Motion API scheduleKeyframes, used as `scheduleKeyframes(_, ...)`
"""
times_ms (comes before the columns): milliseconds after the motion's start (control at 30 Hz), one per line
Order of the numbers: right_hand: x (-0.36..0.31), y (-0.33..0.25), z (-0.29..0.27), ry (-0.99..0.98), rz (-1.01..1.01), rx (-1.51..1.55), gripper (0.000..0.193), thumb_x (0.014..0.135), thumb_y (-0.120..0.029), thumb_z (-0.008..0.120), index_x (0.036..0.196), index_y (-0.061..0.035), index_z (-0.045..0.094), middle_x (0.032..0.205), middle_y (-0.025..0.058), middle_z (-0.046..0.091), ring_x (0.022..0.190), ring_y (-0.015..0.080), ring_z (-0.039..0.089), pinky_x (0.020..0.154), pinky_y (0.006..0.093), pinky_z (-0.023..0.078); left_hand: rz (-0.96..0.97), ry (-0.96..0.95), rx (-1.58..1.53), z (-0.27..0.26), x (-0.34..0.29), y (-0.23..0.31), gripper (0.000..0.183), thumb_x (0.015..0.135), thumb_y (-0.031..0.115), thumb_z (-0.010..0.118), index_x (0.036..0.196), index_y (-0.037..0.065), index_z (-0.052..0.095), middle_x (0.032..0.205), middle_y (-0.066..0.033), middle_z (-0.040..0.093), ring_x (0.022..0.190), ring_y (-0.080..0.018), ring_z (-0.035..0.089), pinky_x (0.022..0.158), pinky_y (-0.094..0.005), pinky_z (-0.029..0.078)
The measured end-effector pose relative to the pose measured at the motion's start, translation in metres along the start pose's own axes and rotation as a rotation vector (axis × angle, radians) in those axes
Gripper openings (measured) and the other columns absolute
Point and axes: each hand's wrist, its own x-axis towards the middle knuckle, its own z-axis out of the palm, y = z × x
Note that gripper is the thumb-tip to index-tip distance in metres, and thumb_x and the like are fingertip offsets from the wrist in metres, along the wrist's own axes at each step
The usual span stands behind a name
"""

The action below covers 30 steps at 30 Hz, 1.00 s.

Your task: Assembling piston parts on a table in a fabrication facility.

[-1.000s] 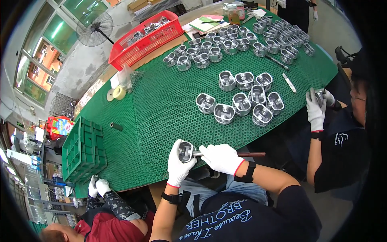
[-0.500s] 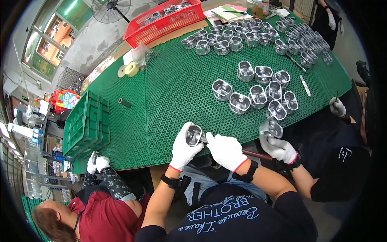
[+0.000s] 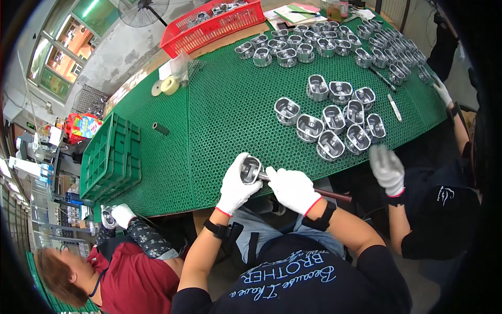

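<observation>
My left hand [image 3: 236,183], in a white glove, is closed around a silver piston [image 3: 250,170] at the table's near edge, its hollow side turned up. My right hand [image 3: 290,189], also gloved, grips a long rod-shaped tool [image 3: 334,195]; its dark red handle sticks out past the hand. The tool's metal end reaches the piston's side; how far it goes in, I cannot tell. Right of my hands, several pistons [image 3: 330,145] stand in a loose group on the green mat [image 3: 219,118].
More pistons [image 3: 325,47] crowd the far right, near a white marker [image 3: 394,108]. At the back sits a red crate [image 3: 212,29]; green crates [image 3: 112,159] and a short dark tube [image 3: 160,129] lie left. Co-workers flank me, one gloved hand [image 3: 387,170] close on the right.
The co-worker on the right has set a piston down at the group's near side and drawn the hand back. The left co-worker now holds a piston. My hands stay nearly in place.
</observation>
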Motion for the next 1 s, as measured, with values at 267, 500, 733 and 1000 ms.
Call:
scheduleKeyframes(267, -0.002, 0.004, -0.006, -0.075, 0.027, 0.032, 0.025, 0.102, -0.031, 0.061, 0.109, -0.006, 0.06, 0.08, 0.0133, 0.067, 0.066, 0.032, 0.071, 0.056, 0.0447, 0.057, 0.0, -0.012, -0.025, 0.003, -0.002, 0.001, 0.088, 0.067, 0.019, 0.088, 0.145, -0.001, 0.052, 0.123, -0.0149, 0.07, 0.112, -0.0275, 0.07, 0.099, -0.0387, 0.056)
scheduleKeyframes(500, 0.005, 0.012, -0.002, -0.09, -0.02, 0.086, 0.027, 0.103, -0.03, 0.06, 0.113, -0.0054, 0.06, 0.082, 0.0142, 0.067, 0.069, 0.0348, 0.07, 0.061, 0.0469, 0.057, -0.005, -0.007, -0.035, 0.001, 0.0, 0.006, 0.081, 0.068, 0.017, 0.086, 0.141, 0.002, 0.054, 0.122, -0.0133, 0.07, 0.111, -0.027, 0.07, 0.098, -0.0384, 0.056)
scheduleKeyframes(733, -0.003, 0.003, 0.0, -0.06, -0.018, 0.014, 0.037, 0.102, -0.03, 0.06, 0.129, -0.004, 0.059, 0.08, 0.0114, 0.063, 0.063, 0.0297, 0.068, 0.053, 0.0432, 0.055, -0.005, -0.043, -0.039, 0.0, 0.0, 0.002, 0.081, 0.068, 0.017, 0.085, 0.141, 0.002, 0.053, 0.122, -0.0134, 0.069, 0.11, -0.026, 0.07, 0.099, -0.0383, 0.055)
scheduleKeyframes(1000, -0.005, 0.006, -0.004, -0.015, -0.043, -0.034, 0.041, 0.103, -0.03, 0.059, 0.134, -0.0029, 0.057, 0.079, 0.0101, 0.063, 0.061, 0.0286, 0.068, 0.052, 0.0425, 0.055, -0.009, -0.014, -0.043, 0.0, 0.002, 0.007, 0.08, 0.068, 0.018, 0.086, 0.139, 0.002, 0.054, 0.121, -0.014, 0.069, 0.109, -0.0274, 0.07, 0.098, -0.0392, 0.055)
